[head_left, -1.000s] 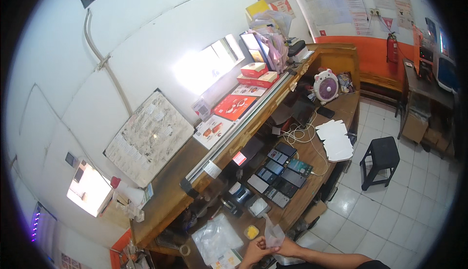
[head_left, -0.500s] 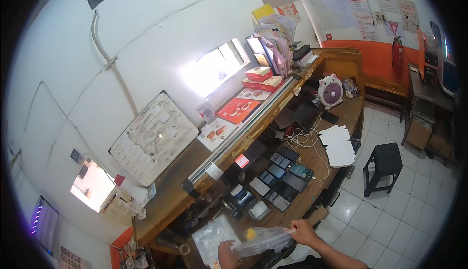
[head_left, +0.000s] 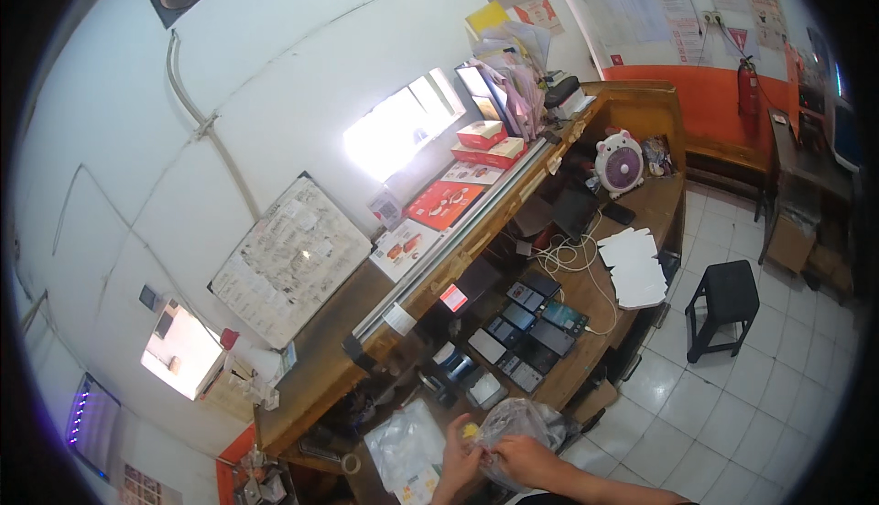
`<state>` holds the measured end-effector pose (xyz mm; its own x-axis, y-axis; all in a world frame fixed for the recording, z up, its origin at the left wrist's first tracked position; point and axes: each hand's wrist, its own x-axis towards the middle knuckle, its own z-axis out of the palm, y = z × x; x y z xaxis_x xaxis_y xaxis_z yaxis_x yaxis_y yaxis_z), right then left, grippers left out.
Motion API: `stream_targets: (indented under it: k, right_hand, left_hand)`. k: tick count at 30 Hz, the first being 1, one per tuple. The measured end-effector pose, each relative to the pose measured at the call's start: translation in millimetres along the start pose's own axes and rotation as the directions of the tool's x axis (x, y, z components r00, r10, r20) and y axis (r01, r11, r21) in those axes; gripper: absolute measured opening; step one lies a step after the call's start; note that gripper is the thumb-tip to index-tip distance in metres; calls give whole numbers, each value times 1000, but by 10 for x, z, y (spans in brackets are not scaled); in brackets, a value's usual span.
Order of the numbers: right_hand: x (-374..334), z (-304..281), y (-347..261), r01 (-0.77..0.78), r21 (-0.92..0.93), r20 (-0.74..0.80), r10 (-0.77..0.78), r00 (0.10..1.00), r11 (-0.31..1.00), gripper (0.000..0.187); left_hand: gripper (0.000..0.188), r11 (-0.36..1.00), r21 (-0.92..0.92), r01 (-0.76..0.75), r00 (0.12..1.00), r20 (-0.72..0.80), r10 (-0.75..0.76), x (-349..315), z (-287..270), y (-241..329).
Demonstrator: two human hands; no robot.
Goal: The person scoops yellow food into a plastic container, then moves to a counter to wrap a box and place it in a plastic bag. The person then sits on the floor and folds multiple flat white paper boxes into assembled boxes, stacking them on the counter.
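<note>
Both of my hands are together at the lower middle, over the near end of the wooden desk. My left hand (head_left: 459,455) has its fingers closed on the clear plastic bag (head_left: 524,421). Right beside it, my right hand (head_left: 524,459) pinches the same bag, which puffs out behind the fingers. A small yellow thing (head_left: 471,431) shows by my left fingertips; whether it is inside the bag I cannot tell. To the left of my hands lies a stack of flat clear plastic bags (head_left: 403,443) on the desk.
Several phones (head_left: 531,333) lie in rows beyond my hands, near a white cable (head_left: 572,258). Flattened white cardboard (head_left: 634,269) rests on the desk's right side. A roll of tape (head_left: 351,463) sits left. A black stool (head_left: 722,308) stands on the tiled floor; a fan (head_left: 620,164) is farther back.
My hands have come together: the right moved left, the left moved right and up. The bag, stretched between them before, is now bunched and puffed out.
</note>
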<state>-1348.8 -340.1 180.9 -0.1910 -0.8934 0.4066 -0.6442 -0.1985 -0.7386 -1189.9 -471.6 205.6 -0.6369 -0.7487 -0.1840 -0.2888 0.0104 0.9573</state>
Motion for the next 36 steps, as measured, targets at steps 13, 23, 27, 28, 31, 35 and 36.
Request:
stream_targets:
  k: [13,23,27,28,31,35,36]
  right_hand:
    - [-188,986,511,-229,-134,560,265,785,964,99]
    - [-43,994,258,-267,-275,629,382,676,924,40]
    - [191,1653,349,-228,-189,663,295,688,955,30]
    - [159,1852,534,-126,-159,681,202,704,979,30]
    - [-180,2541,1095,46,-170,757,100,646,984,33]
    - [-5,2729,383,3,-259,906,242,348,966,37]
    - [210,2623,45,-23,-260,928,256,270,965,38]
  left_hand:
    - [24,665,745,-52,993,-33,114,-780,-436,587]
    - [65,551,834,25,999,-36,9,-823,-758,-859]
    - [82,738,673,-44,998,70,-4,-936,-788,-132]
    - [85,762,643,-80,993,120,3,-1005,-845,87]
    - [93,819,562,-118,976,219,-9,-1170,-1069,308]
    - [92,755,634,167,985,-72,-157,-1537,-1496,7]
    - [90,717,649,254,967,-184,-176,-1605,-1625,-120]
